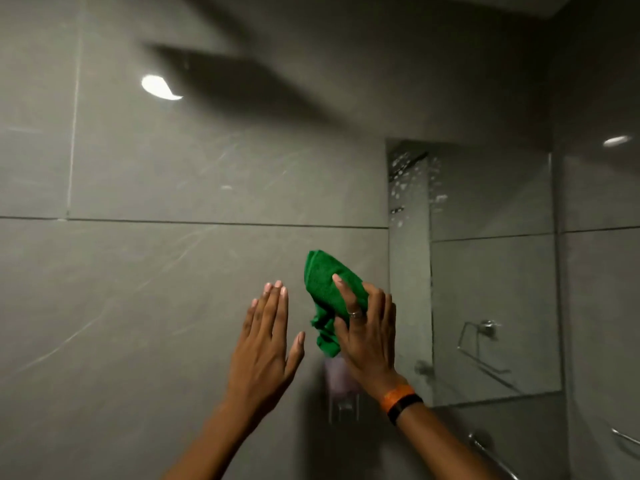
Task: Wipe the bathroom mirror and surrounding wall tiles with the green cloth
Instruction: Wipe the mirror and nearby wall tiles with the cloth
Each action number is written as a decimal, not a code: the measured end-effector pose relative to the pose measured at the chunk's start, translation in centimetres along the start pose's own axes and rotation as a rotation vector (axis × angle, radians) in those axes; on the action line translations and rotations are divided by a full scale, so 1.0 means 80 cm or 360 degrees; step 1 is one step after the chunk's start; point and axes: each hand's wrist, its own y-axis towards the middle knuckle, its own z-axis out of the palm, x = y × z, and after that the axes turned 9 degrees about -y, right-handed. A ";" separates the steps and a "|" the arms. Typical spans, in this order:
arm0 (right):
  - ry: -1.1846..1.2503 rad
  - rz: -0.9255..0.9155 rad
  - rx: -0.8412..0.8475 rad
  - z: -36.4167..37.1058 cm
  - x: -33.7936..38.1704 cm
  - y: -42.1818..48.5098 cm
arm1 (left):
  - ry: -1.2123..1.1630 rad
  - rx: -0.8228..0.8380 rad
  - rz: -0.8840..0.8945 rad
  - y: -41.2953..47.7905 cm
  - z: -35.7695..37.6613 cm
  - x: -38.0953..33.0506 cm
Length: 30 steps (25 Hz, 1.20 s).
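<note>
Cloth point(329, 299) is gripped by the right hand point(367, 334) fingers point(343, 292) against the tiles point(173, 271), left of the mirror point(485, 271); left hand point(263, 348) fingers are spread flat, released.

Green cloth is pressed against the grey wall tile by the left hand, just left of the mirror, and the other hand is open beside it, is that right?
Not quite: the head view shows the right hand pressing the green cloth against the grey wall tile, just left of the mirror. The left hand is the open one beside it.
</note>
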 end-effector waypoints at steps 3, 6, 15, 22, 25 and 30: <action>-0.0130 0.0097 -0.0203 -0.004 -0.034 0.064 | 0.0022 -0.0063 0.0123 0.055 0.003 -0.002; -0.0199 0.0107 -0.0420 -0.007 -0.083 0.120 | 0.0033 -0.0092 0.0173 0.099 0.014 -0.006; 0.0076 0.0346 0.0372 0.066 -0.212 0.230 | 0.0132 -0.0106 0.0302 0.170 0.084 -0.008; -0.0310 -0.0046 -0.0143 0.118 -0.216 0.267 | 0.0218 -0.0144 0.0377 0.244 0.127 -0.003; -0.0348 -0.0182 -0.0183 0.113 -0.238 0.318 | 0.0271 -0.0190 0.0383 0.267 0.138 -0.011; -0.0349 -0.0075 -0.0242 0.109 -0.278 0.362 | 0.0302 -0.0248 0.0424 0.286 0.162 -0.035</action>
